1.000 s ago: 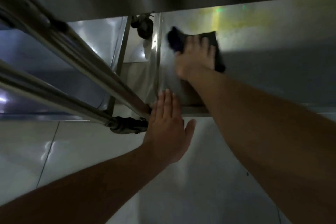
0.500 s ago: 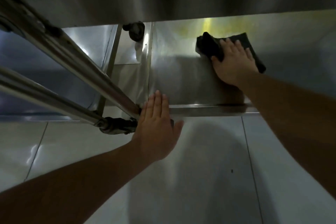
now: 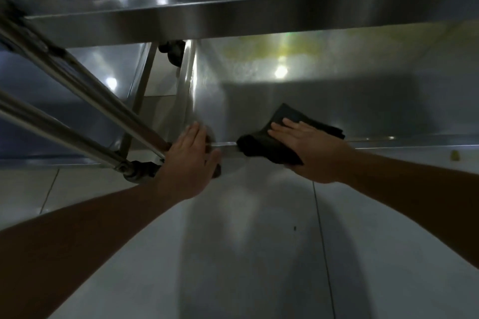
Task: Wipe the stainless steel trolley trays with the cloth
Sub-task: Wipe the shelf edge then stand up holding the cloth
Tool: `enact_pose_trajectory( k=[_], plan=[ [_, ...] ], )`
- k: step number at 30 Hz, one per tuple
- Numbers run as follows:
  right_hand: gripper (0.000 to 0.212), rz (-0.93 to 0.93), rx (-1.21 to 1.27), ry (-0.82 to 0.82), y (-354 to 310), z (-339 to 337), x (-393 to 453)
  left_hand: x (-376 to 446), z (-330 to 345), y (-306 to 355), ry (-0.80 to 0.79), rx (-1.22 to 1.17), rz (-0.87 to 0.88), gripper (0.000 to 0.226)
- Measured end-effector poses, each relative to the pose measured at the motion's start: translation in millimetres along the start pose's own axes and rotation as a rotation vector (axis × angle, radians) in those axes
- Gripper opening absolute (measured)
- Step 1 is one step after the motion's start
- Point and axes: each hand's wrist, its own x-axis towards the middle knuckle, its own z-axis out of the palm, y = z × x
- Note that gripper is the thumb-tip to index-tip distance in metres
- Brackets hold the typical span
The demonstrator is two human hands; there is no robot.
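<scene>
In the head view, the right hand (image 3: 308, 145) is lying flat on the dark cloth (image 3: 269, 146), fingers straight and together, pressing it down at the near edge of the lower tray (image 3: 350, 111). The cloth is draping over that edge: its far part is resting on the tray floor, its near part is hanging past the rim (image 3: 404, 143), and a bunched end is sticking out to the left of the fingertips. Its long axis is running roughly left to right along the rim, and the fingers are pointing left along it too. The left hand (image 3: 190, 160) is resting with straight fingers at the tray's near left corner, where the slanted frame tubes (image 3: 85, 90) are meeting a caster (image 3: 141, 172); it is holding nothing and seems to be steadying the trolley. The two hands are near each other but apart, with a short bare stretch of rim between the left thumb and the cloth's bunched end. The upper tray (image 3: 233, 23) is overhanging the far part of the lower one, and yellowish streaks are showing on the lower tray's far side beneath it. The floor (image 3: 246, 254) is tiled and glossy. Judging from this, the right hand is much the nearer to any unwiped surface, since the cloth is already under it; the tray floor is stretching away from the cloth to the far side and to the right, so the next stroke would most likely be pushing away from the near edge or sliding along it.
</scene>
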Motion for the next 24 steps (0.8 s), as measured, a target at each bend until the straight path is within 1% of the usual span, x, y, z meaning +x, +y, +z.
enact_pose_trajectory(
  k=[1,3,6,8,10,12,14,15,16,18,20,22,23,24],
  plan=[
    [0.079,0.001,0.032,-0.006,-2,-2,-6,0,-2,4,0.018,-0.019,0.008,0.068],
    [0.077,0.015,0.067,-0.026,-6,-9,-18,-2,-10,19,0.009,-0.078,0.014,0.065],
    [0.075,0.032,-0.003,-0.093,-6,-24,-38,-16,-15,55,0.049,-0.14,0.087,0.055],
    [0.074,0.055,-0.028,-0.176,-6,-33,-55,-32,-13,81,0.017,-0.113,0.129,0.051],
    [0.07,0.134,0.065,-0.259,-9,-34,-83,-52,-12,106,-0.127,-0.06,0.114,0.051],
    [0.067,0.206,0.174,-0.365,-19,-22,-125,-74,-12,127,-0.338,0.038,0.078,0.053],
    [0.066,0.248,0.252,-0.505,-34,-11,-176,-98,-19,145,-0.564,0.164,0.058,0.055],
    [0.065,0.277,0.281,-0.562,-40,-8,-205,-111,-25,154,-0.658,0.216,0.045,0.056],
    [0.063,0.31,0.299,-0.611,-46,-9,-233,-126,-33,164,-0.719,0.265,0.037,0.055],
    [0.059,0.374,0.346,-0.706,-54,-22,-287,-150,-56,185,-0.806,0.321,0.035,0.053],
    [0.063,0.459,0.403,-0.766,-63,-48,-332,-170,-85,208,-0.858,0.35,0.049,0.052],
    [0.074,0.556,0.46,-0.76,-67,-78,-368,-187,-119,230,-0.89,0.384,0.073,0.053],
    [0.073,0.608,0.513,-0.729,-68,-97,-384,-192,-137,242,-0.907,0.401,0.084,0.053],
    [0.068,0.66,0.579,-0.677,-70,-117,-398,-196,-157,256,-0.921,0.414,0.095,0.053]
  ],
)
